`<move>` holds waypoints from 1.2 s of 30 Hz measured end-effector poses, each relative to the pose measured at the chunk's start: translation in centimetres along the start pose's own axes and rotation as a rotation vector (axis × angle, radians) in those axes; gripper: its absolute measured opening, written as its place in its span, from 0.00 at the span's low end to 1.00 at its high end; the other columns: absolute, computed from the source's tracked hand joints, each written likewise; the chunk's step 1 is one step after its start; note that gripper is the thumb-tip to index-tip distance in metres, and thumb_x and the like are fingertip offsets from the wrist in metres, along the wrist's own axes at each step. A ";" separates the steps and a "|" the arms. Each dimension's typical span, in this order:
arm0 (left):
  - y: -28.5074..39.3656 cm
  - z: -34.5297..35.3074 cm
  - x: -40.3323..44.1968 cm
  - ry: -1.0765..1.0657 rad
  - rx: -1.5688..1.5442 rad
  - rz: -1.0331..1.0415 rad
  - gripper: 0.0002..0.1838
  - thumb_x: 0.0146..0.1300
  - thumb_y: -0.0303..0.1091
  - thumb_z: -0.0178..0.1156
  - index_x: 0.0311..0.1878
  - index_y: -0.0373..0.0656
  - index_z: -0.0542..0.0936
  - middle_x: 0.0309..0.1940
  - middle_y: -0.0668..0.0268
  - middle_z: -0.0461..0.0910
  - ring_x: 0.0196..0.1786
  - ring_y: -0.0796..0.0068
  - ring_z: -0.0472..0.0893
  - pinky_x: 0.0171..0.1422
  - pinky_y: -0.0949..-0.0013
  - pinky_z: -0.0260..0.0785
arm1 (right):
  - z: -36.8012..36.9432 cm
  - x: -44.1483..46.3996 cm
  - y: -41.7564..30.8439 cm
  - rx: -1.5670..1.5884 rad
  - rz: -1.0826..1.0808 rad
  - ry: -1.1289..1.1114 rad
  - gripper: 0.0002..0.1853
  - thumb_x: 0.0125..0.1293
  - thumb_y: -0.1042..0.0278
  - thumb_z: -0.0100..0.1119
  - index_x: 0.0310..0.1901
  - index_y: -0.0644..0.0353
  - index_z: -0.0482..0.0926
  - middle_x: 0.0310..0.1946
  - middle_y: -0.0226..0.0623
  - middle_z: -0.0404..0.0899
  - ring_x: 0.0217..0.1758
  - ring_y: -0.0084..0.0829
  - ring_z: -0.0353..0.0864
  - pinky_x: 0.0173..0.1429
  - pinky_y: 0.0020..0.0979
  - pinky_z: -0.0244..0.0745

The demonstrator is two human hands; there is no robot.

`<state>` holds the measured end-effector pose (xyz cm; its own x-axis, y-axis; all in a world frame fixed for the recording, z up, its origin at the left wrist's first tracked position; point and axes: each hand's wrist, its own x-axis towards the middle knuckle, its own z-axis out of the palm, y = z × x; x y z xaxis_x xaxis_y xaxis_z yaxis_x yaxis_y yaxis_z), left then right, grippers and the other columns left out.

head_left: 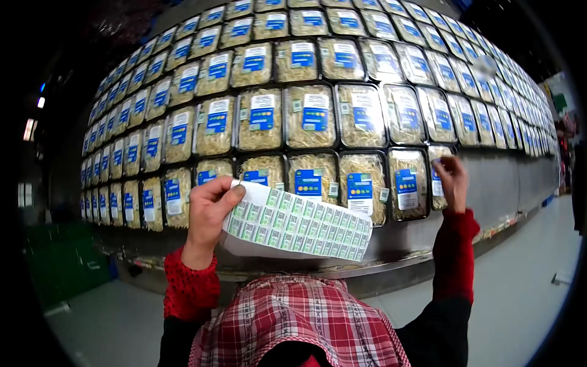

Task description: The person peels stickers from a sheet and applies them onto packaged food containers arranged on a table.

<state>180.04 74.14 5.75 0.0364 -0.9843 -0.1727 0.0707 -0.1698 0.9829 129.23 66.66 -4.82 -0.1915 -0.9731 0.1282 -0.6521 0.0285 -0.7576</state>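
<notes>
My left hand (211, 211) pinches the upper left corner of a sheet of stickers (299, 226), thumb on top. Rows of small green-and-white labels with square codes cover most of the sheet, and its corner by my thumb is bare backing. Above the front row's right end is my right hand (453, 180), fingers drawn together over a clear-lidded food pack (438, 199). Whether a sticker is between those fingertips I cannot make out. Beside it lies another pack (408, 183) of pale, sprout-like strands with a blue-and-white label.
Many similar packs (315, 116) lie in curved-looking rows across a metal table (489, 177). Several carry a small green square sticker. The table's front edge (391, 262) runs just before my checked apron (293, 318). A green crate (67, 257) stands at left.
</notes>
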 end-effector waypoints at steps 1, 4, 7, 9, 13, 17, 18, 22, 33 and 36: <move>0.4 -0.6 -0.5 -0.015 -0.014 -0.011 0.07 0.63 0.30 0.62 0.35 0.34 0.81 0.26 0.71 0.80 0.28 0.87 0.75 0.32 0.80 0.64 | 0.7 -2.4 -4.7 0.160 0.152 -0.203 0.15 0.63 0.62 0.63 0.45 0.65 0.78 0.32 0.32 0.80 0.35 0.21 0.76 0.39 0.26 0.71; 0.6 -2.3 -0.8 -0.009 -0.098 0.034 0.07 0.64 0.29 0.61 0.36 0.34 0.82 0.28 0.71 0.80 0.29 0.88 0.75 0.33 0.81 0.66 | 4.3 -10.2 -9.1 0.596 0.375 -0.604 0.17 0.71 0.64 0.51 0.54 0.66 0.73 0.39 0.36 0.81 0.38 0.23 0.78 0.43 0.25 0.74; 1.1 -3.7 -0.6 -0.060 -0.123 0.057 0.07 0.65 0.30 0.61 0.36 0.35 0.82 0.27 0.72 0.80 0.29 0.88 0.75 0.33 0.81 0.66 | 6.8 -15.7 -13.5 0.746 0.227 -0.606 0.20 0.63 0.69 0.58 0.55 0.66 0.72 0.45 0.41 0.79 0.46 0.30 0.80 0.50 0.31 0.76; 1.5 -4.7 -0.8 -0.113 -0.126 0.064 0.07 0.65 0.30 0.61 0.37 0.35 0.82 0.27 0.72 0.80 0.29 0.88 0.75 0.33 0.81 0.66 | 7.8 -18.5 -14.9 0.848 0.416 -0.474 0.15 0.58 0.77 0.62 0.48 0.66 0.74 0.37 0.38 0.80 0.39 0.28 0.81 0.45 0.29 0.76; 2.8 -6.3 -1.4 -0.149 -0.116 0.119 0.09 0.65 0.32 0.61 0.35 0.35 0.82 0.26 0.72 0.80 0.29 0.88 0.75 0.33 0.81 0.66 | 7.7 -22.3 -17.7 0.908 0.415 -0.337 0.10 0.57 0.81 0.63 0.39 0.64 0.72 0.29 0.33 0.78 0.28 0.24 0.78 0.35 0.25 0.74; 3.1 -7.5 -1.8 -0.266 0.053 0.156 0.10 0.66 0.34 0.61 0.36 0.35 0.82 0.27 0.72 0.80 0.30 0.88 0.75 0.34 0.79 0.67 | 7.4 -25.4 -20.7 0.960 0.430 -0.325 0.16 0.56 0.81 0.64 0.46 0.66 0.73 0.30 0.32 0.77 0.30 0.22 0.77 0.34 0.24 0.74; 3.1 -7.4 -1.8 -0.295 0.054 0.159 0.11 0.66 0.34 0.60 0.36 0.35 0.82 0.26 0.72 0.80 0.29 0.88 0.75 0.34 0.79 0.66 | 7.5 -26.0 -21.0 0.914 0.417 -0.330 0.16 0.56 0.81 0.63 0.47 0.67 0.74 0.30 0.32 0.77 0.29 0.23 0.78 0.34 0.24 0.74; 3.1 -7.1 -1.5 -0.365 0.075 0.212 0.12 0.67 0.36 0.60 0.36 0.35 0.81 0.25 0.74 0.79 0.28 0.89 0.74 0.32 0.80 0.66 | 8.3 -28.6 -21.6 0.794 0.401 -0.229 0.08 0.60 0.78 0.62 0.41 0.69 0.78 0.30 0.34 0.80 0.28 0.22 0.77 0.33 0.23 0.73; 5.1 -1.6 -1.7 -0.048 0.219 0.620 0.08 0.64 0.30 0.59 0.44 0.36 0.79 0.39 0.69 0.79 0.38 0.82 0.76 0.41 0.75 0.71 | 4.6 -26.2 -18.1 0.862 0.305 0.012 0.04 0.63 0.76 0.61 0.35 0.68 0.77 0.28 0.33 0.79 0.26 0.20 0.75 0.34 0.23 0.71; 4.7 1.4 -3.6 0.130 0.163 0.488 0.10 0.64 0.30 0.58 0.47 0.37 0.78 0.41 0.69 0.78 0.41 0.80 0.76 0.45 0.76 0.69 | -0.1 -22.6 -12.5 0.943 0.401 0.189 0.07 0.65 0.70 0.60 0.38 0.65 0.77 0.25 0.28 0.75 0.24 0.19 0.71 0.31 0.25 0.72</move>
<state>178.83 76.77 11.10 0.1500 -0.9386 0.3108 -0.1403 0.2909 0.9464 141.60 88.37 1.83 -0.4328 -0.8775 -0.2069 0.3071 0.0723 -0.9489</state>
